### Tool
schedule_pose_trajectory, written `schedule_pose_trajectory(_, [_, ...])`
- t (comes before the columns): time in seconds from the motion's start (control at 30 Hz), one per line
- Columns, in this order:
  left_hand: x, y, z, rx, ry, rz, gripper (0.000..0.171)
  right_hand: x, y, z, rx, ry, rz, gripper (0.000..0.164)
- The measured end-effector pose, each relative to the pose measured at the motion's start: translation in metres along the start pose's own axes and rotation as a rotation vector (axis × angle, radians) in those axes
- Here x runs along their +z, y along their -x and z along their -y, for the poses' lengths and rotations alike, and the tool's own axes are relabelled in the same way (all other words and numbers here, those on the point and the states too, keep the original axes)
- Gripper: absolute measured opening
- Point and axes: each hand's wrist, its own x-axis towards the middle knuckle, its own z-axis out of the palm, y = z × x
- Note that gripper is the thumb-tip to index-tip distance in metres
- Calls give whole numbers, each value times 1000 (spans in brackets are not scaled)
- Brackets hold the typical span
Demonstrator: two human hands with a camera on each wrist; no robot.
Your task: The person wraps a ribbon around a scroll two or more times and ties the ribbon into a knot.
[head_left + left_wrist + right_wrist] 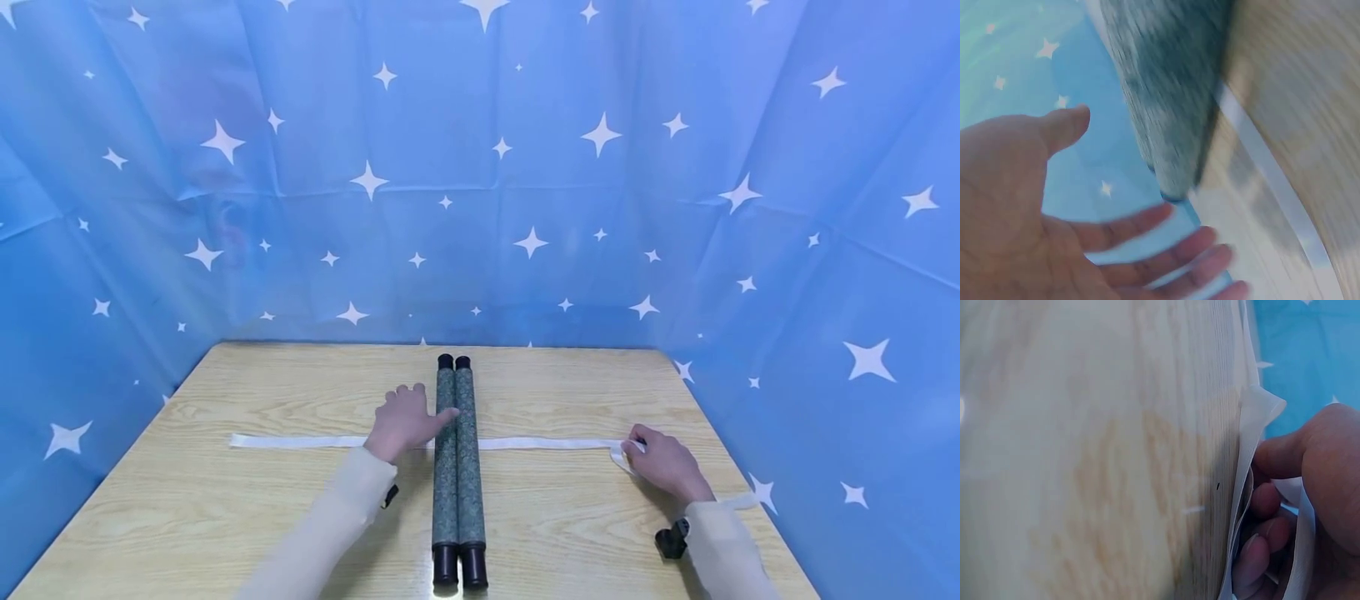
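Note:
A scroll (468, 467) wound into two green patterned rolls with dark end knobs lies lengthwise mid-table. A white ribbon (547, 443) runs crosswise on both sides of it and passes beneath. My left hand (405, 423) is at the scroll's left side, fingers spread and thumb over the rolls; whether it touches them I cannot tell. In the left wrist view this hand (1029, 206) is open beside the blurred scroll (1169, 94). To the right, my right hand (663, 461) grips the ribbon's right part. In the right wrist view, the ribbon (1250, 431) is folded at the curled fingers.
The wooden table (300, 517) has a pale grain and reaches back to a blue curtain (480, 250) with white stars. The ribbon's left end (243, 441) lies flat on the table's left side. A black wrist camera (671, 540) sits at the right sleeve.

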Motion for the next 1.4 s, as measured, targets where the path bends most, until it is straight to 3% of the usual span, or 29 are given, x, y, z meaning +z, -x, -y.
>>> schedule_pose_trajectory(0.3, [-16,-1,66,259,37,90,67,0,0,3,-23,6,-10,20])
schedule_pose_trajectory(0.4, [-20,3,88,287,48,107,63,1,-1,4,-19,5,-7,20])
schedule_pose_trajectory(0.6, [-26,11,118,271,40,111,48,2,0,3,-7,5,7,18])
schedule_pose_trajectory(0.93, [-26,11,127,272,70,152,19,3,2,1,8,-5,12,17])
schedule_pose_trajectory(1.23, [-25,8,128,297,196,179,18,2,0,-1,-1,20,-25,22])
schedule_pose_trajectory(1.4, [-27,9,133,288,271,192,13,-5,2,-5,-7,-65,-21,27])
